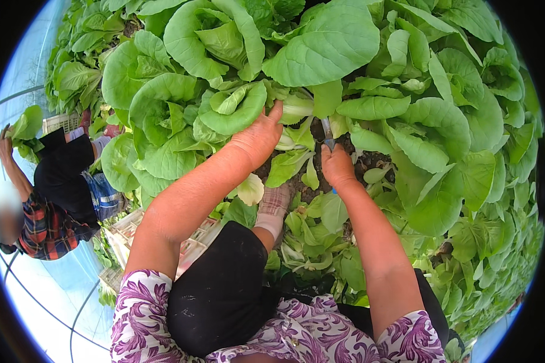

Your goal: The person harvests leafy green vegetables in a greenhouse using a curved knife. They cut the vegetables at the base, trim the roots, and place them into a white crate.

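My left hand reaches into a leafy green plant with broad rounded leaves; its fingers rest at the leaves, close to the pale stalk base of a plant beside it. Leaves hide part of the fingertips. My right hand is closed around the blue handle of a metal-bladed tool, which points away from me towards the plant bases. Foliage covers the far part of the blade, so its exact kind cannot be told. Cut or loose leaves lie on the dark soil between my hands.
Dense leafy greens stand ahead and to the right. Loose greens lie near my shoe. Light plastic crates stand at left. Farther left, a person in a plaid shirt holds a leafy plant.
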